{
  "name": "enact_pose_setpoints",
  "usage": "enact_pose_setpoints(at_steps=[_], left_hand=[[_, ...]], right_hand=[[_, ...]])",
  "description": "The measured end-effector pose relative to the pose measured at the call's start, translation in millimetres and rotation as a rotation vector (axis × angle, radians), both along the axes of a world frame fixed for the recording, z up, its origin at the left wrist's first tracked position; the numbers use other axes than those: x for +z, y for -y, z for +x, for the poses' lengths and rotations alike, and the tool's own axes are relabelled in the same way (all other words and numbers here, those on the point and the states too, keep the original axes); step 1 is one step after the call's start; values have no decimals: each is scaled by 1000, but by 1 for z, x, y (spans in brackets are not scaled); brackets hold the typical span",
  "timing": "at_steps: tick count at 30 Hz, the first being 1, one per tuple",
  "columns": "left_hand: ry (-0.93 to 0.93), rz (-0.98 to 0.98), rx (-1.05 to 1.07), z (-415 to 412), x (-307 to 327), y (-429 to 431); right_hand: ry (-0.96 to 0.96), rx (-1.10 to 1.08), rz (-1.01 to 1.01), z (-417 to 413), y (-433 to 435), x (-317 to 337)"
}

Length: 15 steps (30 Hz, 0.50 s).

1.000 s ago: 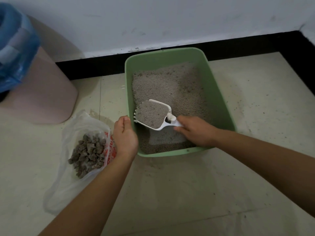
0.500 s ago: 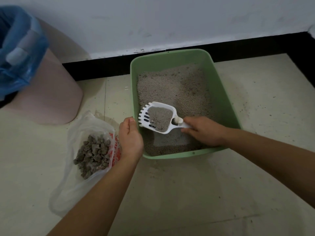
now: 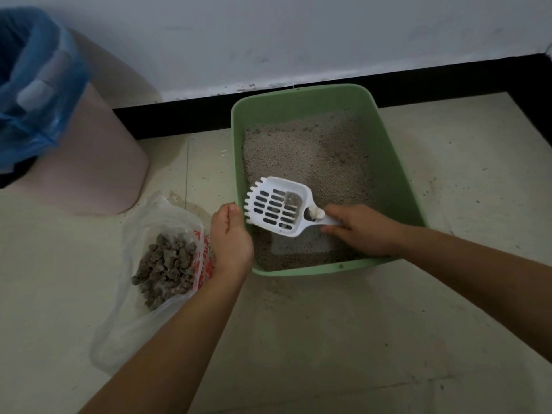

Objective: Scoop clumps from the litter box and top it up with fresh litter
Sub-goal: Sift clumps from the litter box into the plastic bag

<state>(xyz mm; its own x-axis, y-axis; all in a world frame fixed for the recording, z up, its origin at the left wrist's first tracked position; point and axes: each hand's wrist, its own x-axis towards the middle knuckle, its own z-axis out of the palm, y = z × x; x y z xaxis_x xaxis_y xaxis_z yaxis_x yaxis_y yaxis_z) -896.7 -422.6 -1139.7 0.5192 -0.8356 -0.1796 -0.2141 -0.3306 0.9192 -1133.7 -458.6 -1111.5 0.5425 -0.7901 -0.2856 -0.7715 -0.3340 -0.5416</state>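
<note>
Grips white litter scoop (image 3: 277,209) by handle with right hand (image 3: 361,230), nearly empty, above litter (image 3: 313,150) at near end of green litter box (image 3: 298,92). Curls left hand (image 3: 231,237) at box's near-left rim, hold unclear, beside clumps (image 3: 167,264) in plastic bag (image 3: 125,333).

**A:** ok what colour is everything? The litter box (image 3: 397,174) looks mint green to me, and the scoop (image 3: 274,207) is plain white with rows of dark slots.

**B:** yep. Litter (image 3: 304,150) is speckled grey-beige, clumps (image 3: 167,264) a darker grey-brown. The bag (image 3: 143,330) is clear with red print.

**A:** and the bin (image 3: 89,162)?

**B:** pale pink, with a see-through blue liner (image 3: 35,94). Floor (image 3: 328,339) is cream tile, wall (image 3: 298,31) white, skirting (image 3: 448,73) black.
</note>
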Motion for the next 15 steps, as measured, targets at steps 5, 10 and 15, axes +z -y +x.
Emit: enact_pose_setpoints(at_steps=[5,10,15], left_hand=[[-3,2,5,-1,1,1],[4,0,10,0,0,0],[5,1,-23,0,2,0]], right_hand=[[9,-5,16,-1,-2,1],[26,-4,16,-1,-5,-1],[69,-32,10,-2,-10,0]])
